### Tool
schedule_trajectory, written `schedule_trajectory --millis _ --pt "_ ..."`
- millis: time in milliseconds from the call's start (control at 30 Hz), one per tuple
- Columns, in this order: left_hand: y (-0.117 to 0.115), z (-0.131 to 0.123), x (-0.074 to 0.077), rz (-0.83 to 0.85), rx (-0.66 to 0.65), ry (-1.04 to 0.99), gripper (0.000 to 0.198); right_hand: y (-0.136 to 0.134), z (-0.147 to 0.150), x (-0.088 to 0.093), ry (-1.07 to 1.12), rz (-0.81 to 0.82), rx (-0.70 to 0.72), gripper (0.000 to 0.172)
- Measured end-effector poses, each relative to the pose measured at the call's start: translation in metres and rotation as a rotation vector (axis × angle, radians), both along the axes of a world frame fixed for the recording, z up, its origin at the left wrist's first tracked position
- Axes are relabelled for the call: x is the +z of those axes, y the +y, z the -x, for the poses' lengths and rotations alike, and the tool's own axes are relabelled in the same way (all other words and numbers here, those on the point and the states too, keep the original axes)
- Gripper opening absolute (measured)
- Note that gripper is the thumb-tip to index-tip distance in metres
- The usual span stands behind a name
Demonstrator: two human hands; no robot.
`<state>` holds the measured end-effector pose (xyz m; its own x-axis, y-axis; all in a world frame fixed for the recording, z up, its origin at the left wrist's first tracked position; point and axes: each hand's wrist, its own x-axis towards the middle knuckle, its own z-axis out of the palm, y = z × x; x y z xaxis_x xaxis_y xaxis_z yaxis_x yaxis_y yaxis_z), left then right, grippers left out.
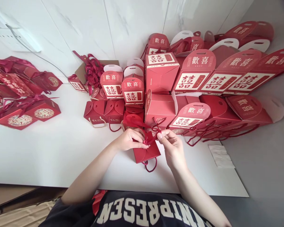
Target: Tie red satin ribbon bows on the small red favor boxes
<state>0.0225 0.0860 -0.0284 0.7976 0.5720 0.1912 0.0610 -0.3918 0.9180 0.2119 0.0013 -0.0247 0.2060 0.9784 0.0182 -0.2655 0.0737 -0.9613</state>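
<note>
A small red gift box [142, 154] stands on the white table in front of me, with a twisted red cord handle [152, 168] hanging off its near side. Over its top, a red ribbon [153, 130] is looped between my two hands. My left hand [132, 138] pinches the ribbon at the box's upper left, thumb against fingers. My right hand [171, 146] grips another part of the ribbon at the upper right, between thumb and forefinger. The knot itself is partly covered by my fingers.
Stacked red gift boxes [191, 78] with white labels fill the back right against the wall. An open carton [81, 72] holds heaped ribbons. More ribbon-tied boxes [26, 115] stand at the left. A white tissue pack [221, 156] lies at right; a cable [38, 52] runs down the wall.
</note>
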Motion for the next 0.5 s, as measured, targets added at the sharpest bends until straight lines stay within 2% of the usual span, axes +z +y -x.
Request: schedule_trajectory --millis 67,133,267,333,400,500 --pt "0.001 0.0 0.002 0.003 -0.007 0.006 0.021 -0.009 0.004 0.001 -0.082 -0.072 -0.097 0.013" --pt "0.002 0.0 0.004 0.012 -0.027 0.007 0.024 -0.017 0.009 0.005 -0.172 -0.172 -0.125 0.007" --pt "0.004 -0.001 0.01 0.045 -0.04 0.02 0.034 -0.026 0.024 0.014 -0.238 -0.379 -0.146 0.012" --pt "0.006 -0.001 0.014 0.063 -0.053 0.058 0.044 -0.026 0.031 0.015 -0.323 -0.495 -0.092 0.017" --pt "0.006 -0.001 0.02 0.092 -0.052 0.132 0.05 -0.025 0.037 0.014 -0.466 -0.655 0.019 0.021" --pt "0.007 -0.002 0.028 0.151 -0.031 0.234 0.04 -0.022 0.044 0.008 -0.701 -0.89 0.122 0.021"
